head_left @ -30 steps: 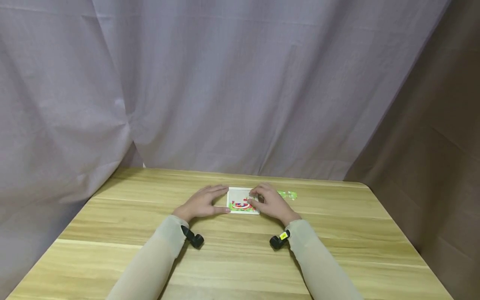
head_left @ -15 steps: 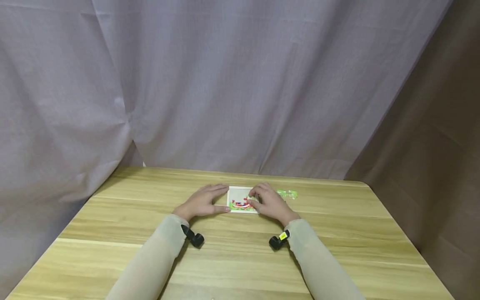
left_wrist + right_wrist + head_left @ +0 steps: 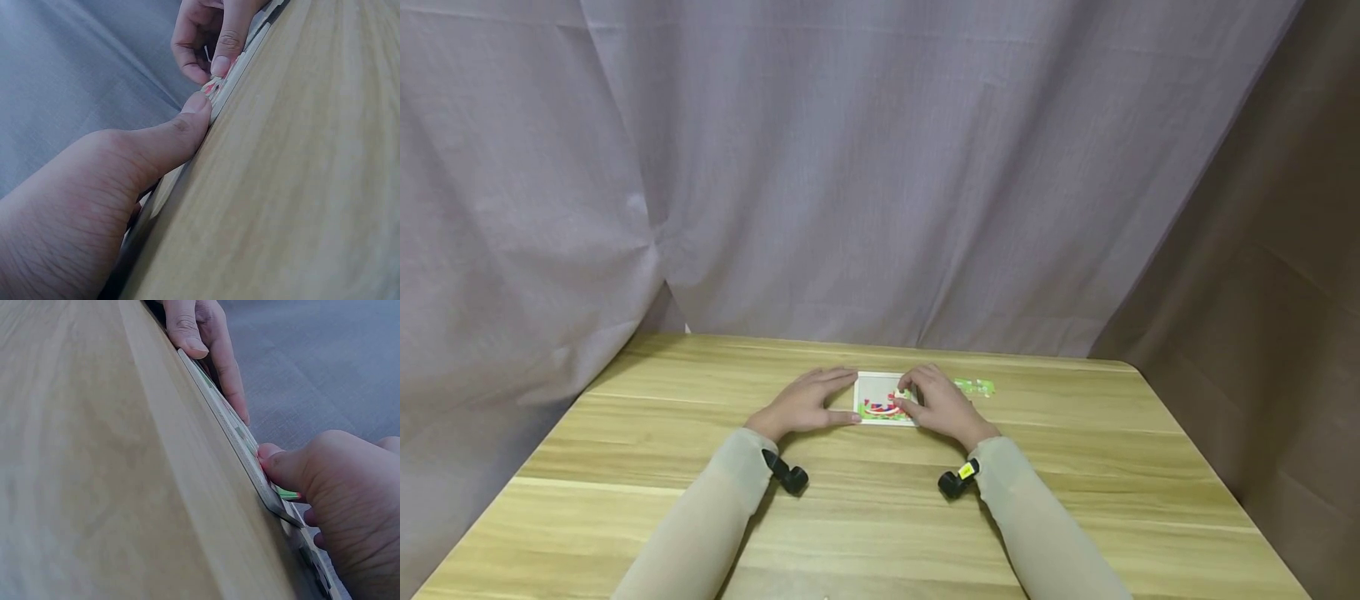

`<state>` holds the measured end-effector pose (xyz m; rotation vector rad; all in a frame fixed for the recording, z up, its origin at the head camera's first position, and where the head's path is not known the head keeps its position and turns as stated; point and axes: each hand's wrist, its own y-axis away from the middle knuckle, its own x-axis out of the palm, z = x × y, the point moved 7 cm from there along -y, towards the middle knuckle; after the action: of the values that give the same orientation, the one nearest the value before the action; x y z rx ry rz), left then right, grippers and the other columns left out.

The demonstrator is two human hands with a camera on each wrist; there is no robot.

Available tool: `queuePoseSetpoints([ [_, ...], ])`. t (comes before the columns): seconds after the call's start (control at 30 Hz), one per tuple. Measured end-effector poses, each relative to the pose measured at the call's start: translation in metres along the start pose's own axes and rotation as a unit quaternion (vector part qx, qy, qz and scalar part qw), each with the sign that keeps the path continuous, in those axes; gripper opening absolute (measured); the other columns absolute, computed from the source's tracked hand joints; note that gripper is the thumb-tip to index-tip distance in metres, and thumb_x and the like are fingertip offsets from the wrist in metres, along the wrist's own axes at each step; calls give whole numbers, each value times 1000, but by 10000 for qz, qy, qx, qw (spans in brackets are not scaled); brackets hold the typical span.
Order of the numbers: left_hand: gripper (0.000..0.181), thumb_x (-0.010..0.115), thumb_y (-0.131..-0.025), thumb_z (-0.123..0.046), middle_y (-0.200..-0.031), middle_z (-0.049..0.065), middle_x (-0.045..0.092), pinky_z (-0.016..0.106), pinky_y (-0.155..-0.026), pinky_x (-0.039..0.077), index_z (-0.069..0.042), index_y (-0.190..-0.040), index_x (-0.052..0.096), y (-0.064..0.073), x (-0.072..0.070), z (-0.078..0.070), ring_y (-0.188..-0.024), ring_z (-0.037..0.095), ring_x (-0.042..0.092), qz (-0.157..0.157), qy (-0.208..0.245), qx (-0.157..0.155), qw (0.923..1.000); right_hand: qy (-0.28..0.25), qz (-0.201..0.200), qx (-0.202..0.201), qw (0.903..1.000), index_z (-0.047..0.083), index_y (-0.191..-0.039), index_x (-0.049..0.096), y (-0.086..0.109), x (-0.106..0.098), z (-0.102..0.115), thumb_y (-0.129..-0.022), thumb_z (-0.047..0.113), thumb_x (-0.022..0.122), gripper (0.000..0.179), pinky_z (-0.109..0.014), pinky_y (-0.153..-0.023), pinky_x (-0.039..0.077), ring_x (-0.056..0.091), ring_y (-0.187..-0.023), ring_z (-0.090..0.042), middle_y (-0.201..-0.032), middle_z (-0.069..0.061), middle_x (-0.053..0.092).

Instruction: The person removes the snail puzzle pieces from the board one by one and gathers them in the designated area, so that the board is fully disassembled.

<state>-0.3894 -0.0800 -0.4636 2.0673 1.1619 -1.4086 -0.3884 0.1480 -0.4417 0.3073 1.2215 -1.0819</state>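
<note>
Two pale beige sleeves [image 3: 688, 521] lie nearest my head view, stretched forward over the light wood-grain desk [image 3: 880, 533], and on the inner side of each wrist I see a black wrist camera [image 3: 792, 481], the right one bearing a yellow label [image 3: 966, 472]. Beyond the cuffs, the person's left hand [image 3: 808, 404] has its fingers straight and its thumb spread well away from them; I see the thumb touching the near left corner of a shallow white square frame [image 3: 855, 397] and the fingertips at its far left corner. The right hand [image 3: 946, 404] arches over the frame's right side, thumb and forefinger curled close together, pinching a small multicoloured puzzle piece [image 3: 903, 394], though the fingers hide much of it from me. The frame lies flat on the desk between both hands, with red, blue, white and green puzzle pieces [image 3: 880, 411] along its near part and a bare grey base behind them. Just beyond the right hand I make out bright green loose pieces [image 3: 976, 387] on the desk. Farthest off, a grey-violet fabric curtain [image 3: 850, 167] hangs behind the desk, with darker brown folds at the right.
</note>
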Motion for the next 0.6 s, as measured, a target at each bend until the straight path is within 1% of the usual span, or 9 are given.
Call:
queuePoseSetpoints([
  [0.13, 91, 71, -104, -62, -182, 13, 41, 63, -144, 18, -10, -172, 45, 0, 0, 0, -170, 36, 37, -4, -11, 18, 10000, -35, -85, -36, 10000, 12, -114, 75, 1, -1, 1, -106, 29, 80, 20, -47, -98, 60, 63, -108, -21, -110, -3, 75],
  [0.33, 91, 71, -103, -63, -181, 13, 42, 64, -143, 18, -9, -172, 46, 2, 0, 0, -170, 37, 37, -12, -2, 61, 10000, -245, -244, -133, 9993, 12, -114, 75, 2, -2, 3, -105, 21, 81, 15, -40, -89, 58, 60, -98, -16, -103, 0, 71],
  [0.43, 91, 72, -103, -63, -181, 13, 42, 64, -143, 18, -9, -172, 46, 2, 0, -2, -170, 37, 36, -15, 45, 66, 10000, -356, -277, -192, 9988, 10, -118, 76, 3, -3, 3, -105, 18, 81, 17, -37, -87, 58, 60, -97, -15, -106, -1, 72],
  [0.6, 91, 72, -103, -63, -182, 14, 41, 64, -144, 17, -9, -172, 45, 2, -1, -2, -171, 37, 36, -10, 60, 51, 10000, -374, -214, -234, 9988, 10, -123, 79, 5, -3, 3, -105, 20, 82, 20, -37, -89, 61, 64, -100, -14, -116, -3, 77],
])
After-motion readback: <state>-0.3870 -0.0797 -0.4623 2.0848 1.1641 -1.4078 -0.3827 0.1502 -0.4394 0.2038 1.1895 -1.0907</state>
